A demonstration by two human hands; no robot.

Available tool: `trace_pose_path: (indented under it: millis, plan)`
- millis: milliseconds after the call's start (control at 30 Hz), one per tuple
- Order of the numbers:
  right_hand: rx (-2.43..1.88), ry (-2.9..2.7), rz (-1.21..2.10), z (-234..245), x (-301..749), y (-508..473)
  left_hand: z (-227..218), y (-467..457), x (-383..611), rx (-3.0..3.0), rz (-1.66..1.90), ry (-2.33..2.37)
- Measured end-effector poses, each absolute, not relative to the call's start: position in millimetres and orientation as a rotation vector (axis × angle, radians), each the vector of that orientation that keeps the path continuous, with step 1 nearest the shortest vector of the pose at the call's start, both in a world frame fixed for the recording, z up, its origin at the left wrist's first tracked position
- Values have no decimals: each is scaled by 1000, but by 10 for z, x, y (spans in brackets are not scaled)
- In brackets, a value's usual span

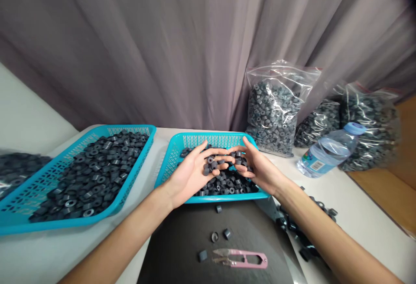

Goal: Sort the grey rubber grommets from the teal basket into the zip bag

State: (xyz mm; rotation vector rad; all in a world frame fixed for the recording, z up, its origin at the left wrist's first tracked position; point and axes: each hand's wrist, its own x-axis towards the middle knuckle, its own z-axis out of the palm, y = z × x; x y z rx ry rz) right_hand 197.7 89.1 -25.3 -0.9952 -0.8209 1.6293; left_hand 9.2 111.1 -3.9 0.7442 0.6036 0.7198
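Observation:
Both hands are over a blue plastic basket (224, 198) that holds many small dark grey plastic rings (227, 186). My left hand (190, 171), palm up and fingers half curled, cradles several of these rings. My right hand (261, 169) faces it with bent fingers, and several more rings lie against its palm and fingers. The fingertips of the two hands meet or nearly meet. Below the basket, pink thread snips (248, 259) lie on a black surface (175, 249) among several loose rings.
Another blue basket (125, 204) full of rings stands at left, beside a bag of dark pieces (19, 169). Filled clear bags (273, 115) and a water bottle (328, 151) stand at right. Loose dark pieces (305, 227) lie by my right forearm. A grey curtain (162, 50) hangs behind.

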Motion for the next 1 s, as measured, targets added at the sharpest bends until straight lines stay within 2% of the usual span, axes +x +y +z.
trace_pose_path:
  millis: [333,533,667,767,1000]
  plan:
    - [-1003,-962,1507,-289,1952,885,-11,1073,111,861,728,608]
    - [-1091,-1237,1202,-250,1956,860,-26,1056,124,989,737,605]
    - [-1190,-1601,850,-72,1965,759,-76,1068,113,1003,728,573]
    - [-1231,-1841,705,52,1932,664,-82,1048,111,1025,744,572]
    - [-1271,-1935,730,32,1898,634,-37,950,106,1093,707,717]
